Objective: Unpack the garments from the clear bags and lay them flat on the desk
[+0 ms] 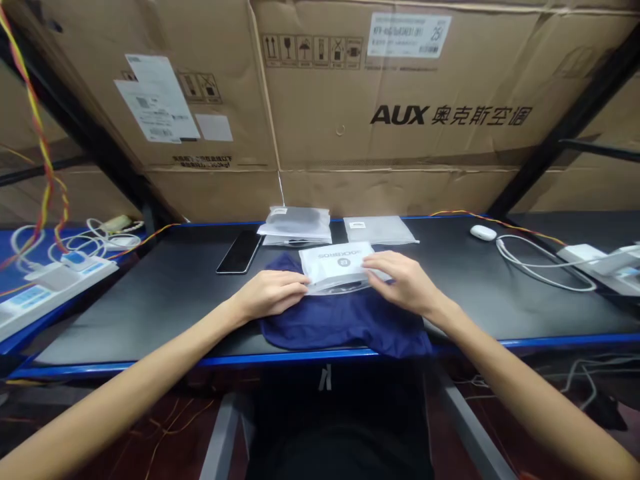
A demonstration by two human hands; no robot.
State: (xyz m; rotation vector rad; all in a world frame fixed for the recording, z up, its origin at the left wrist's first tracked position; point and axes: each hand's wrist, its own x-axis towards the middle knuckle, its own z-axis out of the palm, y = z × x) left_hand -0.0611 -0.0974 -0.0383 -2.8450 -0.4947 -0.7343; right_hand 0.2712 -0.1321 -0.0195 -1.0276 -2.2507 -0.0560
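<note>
A white frosted zip bag [337,265] with grey lettering lies on a dark blue folded cloth [340,321] at the front middle of the black table [175,300]. My left hand [273,293] pinches the bag's near left corner with curled fingers. At the bag's right edge my right hand [403,280] rests with its fingers closed on the plastic. Both hands sit on top of the blue cloth, which hangs slightly over the table's front edge.
Behind the bag lie a stack of frosted bags [296,225], one flat bag [379,230] and a black phone [240,251]. A white earbud case [483,233] and cable [535,267] sit right. Power strips [55,277] and cardboard boxes [390,100] surround the table.
</note>
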